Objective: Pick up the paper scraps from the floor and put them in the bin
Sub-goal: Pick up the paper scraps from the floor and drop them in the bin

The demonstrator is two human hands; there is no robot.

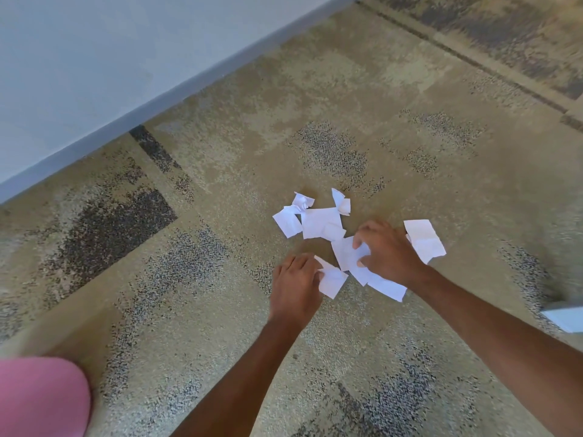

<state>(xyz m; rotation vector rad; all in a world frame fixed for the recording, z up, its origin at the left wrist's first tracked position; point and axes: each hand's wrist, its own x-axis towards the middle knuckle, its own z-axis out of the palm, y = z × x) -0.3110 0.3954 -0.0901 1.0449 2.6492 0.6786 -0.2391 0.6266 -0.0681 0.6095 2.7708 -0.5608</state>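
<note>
Several white paper scraps lie in a loose cluster on the patterned carpet, the largest flat scrap [320, 223] in the middle. A crumpled scrap [303, 201] sits at the far side of the cluster. My left hand [295, 287] pinches a small folded scrap [332, 280] at its near edge. Beside it, my right hand [389, 252] closes its fingers on a bunch of scraps [348, 252], with one long scrap [386, 287] sticking out under the wrist. Another scrap [424, 239] lies just right of that hand. No bin is in view.
A pale wall with a grey skirting board [176, 89] runs diagonally across the upper left. A pink clothed knee [41, 398] fills the lower left corner. A pale blue-white object [564, 318] pokes in at the right edge. Carpet [157, 279] surrounds the scraps.
</note>
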